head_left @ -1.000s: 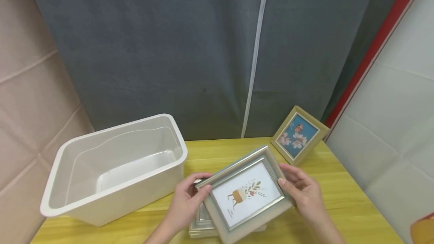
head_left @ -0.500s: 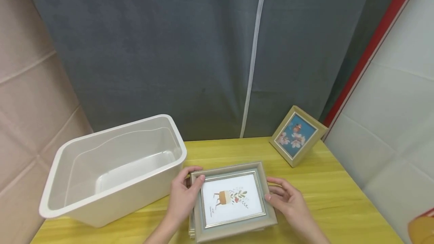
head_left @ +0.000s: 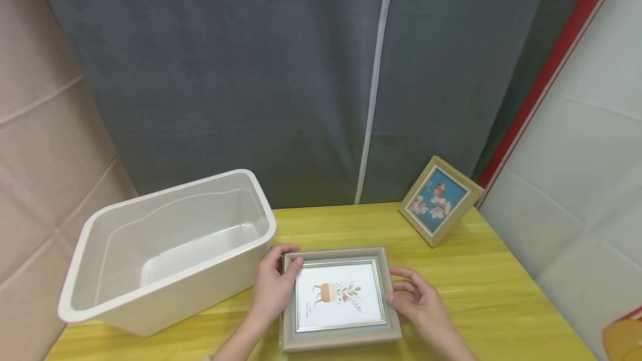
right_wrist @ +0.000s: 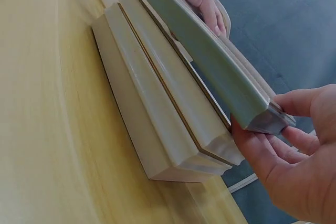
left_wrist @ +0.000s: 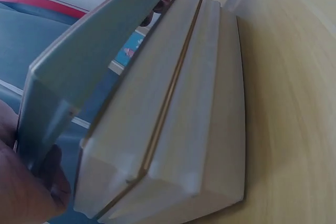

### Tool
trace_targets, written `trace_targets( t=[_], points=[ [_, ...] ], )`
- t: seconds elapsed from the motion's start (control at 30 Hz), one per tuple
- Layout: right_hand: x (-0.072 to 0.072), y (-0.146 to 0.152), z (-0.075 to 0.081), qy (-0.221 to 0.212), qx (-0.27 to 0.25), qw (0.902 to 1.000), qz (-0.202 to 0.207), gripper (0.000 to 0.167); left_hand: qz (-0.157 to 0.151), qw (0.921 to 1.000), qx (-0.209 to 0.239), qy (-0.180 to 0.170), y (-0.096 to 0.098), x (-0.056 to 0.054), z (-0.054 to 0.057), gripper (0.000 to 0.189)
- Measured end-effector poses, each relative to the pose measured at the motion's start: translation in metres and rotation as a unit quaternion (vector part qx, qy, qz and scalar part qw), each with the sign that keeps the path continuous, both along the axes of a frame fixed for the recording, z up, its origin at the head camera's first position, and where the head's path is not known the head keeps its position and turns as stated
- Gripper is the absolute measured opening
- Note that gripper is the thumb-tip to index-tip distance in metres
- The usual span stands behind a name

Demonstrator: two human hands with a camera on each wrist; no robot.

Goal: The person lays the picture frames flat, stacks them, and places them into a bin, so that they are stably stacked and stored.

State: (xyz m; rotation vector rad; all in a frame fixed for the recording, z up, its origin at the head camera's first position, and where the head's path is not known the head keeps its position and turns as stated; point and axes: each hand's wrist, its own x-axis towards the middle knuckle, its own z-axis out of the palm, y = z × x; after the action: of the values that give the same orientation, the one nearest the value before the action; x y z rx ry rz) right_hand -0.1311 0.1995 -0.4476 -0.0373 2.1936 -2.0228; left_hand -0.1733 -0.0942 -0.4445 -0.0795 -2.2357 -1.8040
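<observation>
A picture frame (head_left: 340,297) with a pale blue-grey border and a plant print faces up at the front middle of the table. Both hands grip it by its short sides. The left hand (head_left: 273,286) has its thumb over the left edge, near the far corner. On the opposite side, the right hand (head_left: 418,305) pinches the right edge between thumb and fingers. In the right wrist view, a gap shows between this picture frame (right_wrist: 210,66) and a stack of picture frames (right_wrist: 152,82) beneath it. From above, the held one hides most of that stack.
A large white bin (head_left: 200,272) stands at the left of the wooden table (head_left: 491,305). At the back right, another picture frame (head_left: 441,202) with a blue flower picture stands propped up. A grey curtain (head_left: 241,71) hangs behind the table.
The held picture frame has come down and to the left over the stack, turning from tilted to nearly square with it. Both hands have moved along with it.
</observation>
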Motion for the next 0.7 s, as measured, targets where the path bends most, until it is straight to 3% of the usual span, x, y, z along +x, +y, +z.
trace_targets(
  t=[0.4,0.7],
  points=[
    [-0.005,-0.003,-0.001,0.014,0.015,0.9996,0.021,0.062,0.017,0.9987,-0.047,0.001,0.000,-0.008,-0.013,0.023],
    [-0.005,-0.004,-0.007,0.012,0.049,0.9987,0.004,0.057,0.017,0.9979,-0.062,-0.013,-0.001,-0.009,-0.018,0.023]
  ],
)
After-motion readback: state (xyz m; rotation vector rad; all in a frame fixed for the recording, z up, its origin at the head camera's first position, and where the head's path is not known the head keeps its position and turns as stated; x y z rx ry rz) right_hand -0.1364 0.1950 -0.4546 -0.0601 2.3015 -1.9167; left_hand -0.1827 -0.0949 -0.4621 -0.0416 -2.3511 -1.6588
